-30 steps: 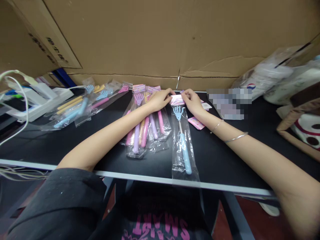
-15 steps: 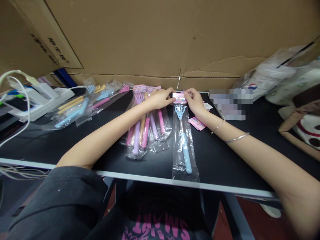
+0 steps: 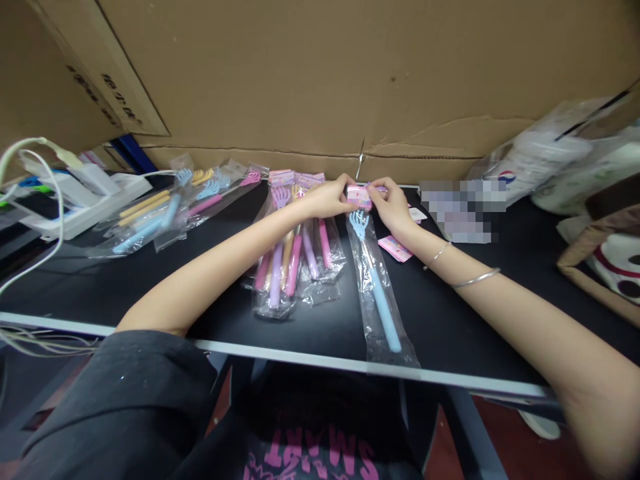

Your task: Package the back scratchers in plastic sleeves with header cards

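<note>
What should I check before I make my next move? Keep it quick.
1. Left hand gripping the pink card: ok, at its left end.
2. Right hand gripping it too: ok, at its right end.
3. Blue back scratcher inside the clear bag: ok.
4. Bag's lower end well back from the table's front edge: not ok, it reaches the edge.
5. Card fastened to the bag: cannot tell.
6. Another card on the table: ok, near the right wrist.
</note>
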Available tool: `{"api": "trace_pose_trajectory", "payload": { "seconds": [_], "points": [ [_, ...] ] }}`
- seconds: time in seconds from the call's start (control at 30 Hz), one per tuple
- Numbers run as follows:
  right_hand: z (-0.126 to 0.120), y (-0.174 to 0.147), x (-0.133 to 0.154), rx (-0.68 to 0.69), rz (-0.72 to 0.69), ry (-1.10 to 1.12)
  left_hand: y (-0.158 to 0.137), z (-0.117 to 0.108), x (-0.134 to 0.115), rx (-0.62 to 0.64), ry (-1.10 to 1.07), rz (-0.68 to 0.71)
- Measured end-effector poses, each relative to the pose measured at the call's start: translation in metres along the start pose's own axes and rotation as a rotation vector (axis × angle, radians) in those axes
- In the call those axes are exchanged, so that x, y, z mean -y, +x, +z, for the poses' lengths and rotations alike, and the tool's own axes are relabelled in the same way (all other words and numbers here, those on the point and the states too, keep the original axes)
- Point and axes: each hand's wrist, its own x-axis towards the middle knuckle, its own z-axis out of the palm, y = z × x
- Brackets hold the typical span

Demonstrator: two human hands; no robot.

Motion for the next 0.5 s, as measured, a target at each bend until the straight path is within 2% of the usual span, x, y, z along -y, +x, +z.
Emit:
{"api": "trace_pose_trajectory", "payload": {
  "seconds": [0.17, 0.37, 0.5],
  "points": [
    [0.001, -0.001, 0.004, 0.050, 0.008, 0.044, 0.000, -0.019, 0.006, 0.098, -0.039, 0.024],
    [-0.001, -0.003, 0.008, 0.082, 0.007, 0.022, -0.007, -0.058, 0.018, 0.189, 0.045, -0.053],
    [-0.002, -0.006, 0.013, 0.112, -0.008, 0.000, -0.013, -0.082, 0.031, 0.151, 0.080, -0.087]
  ]
}}
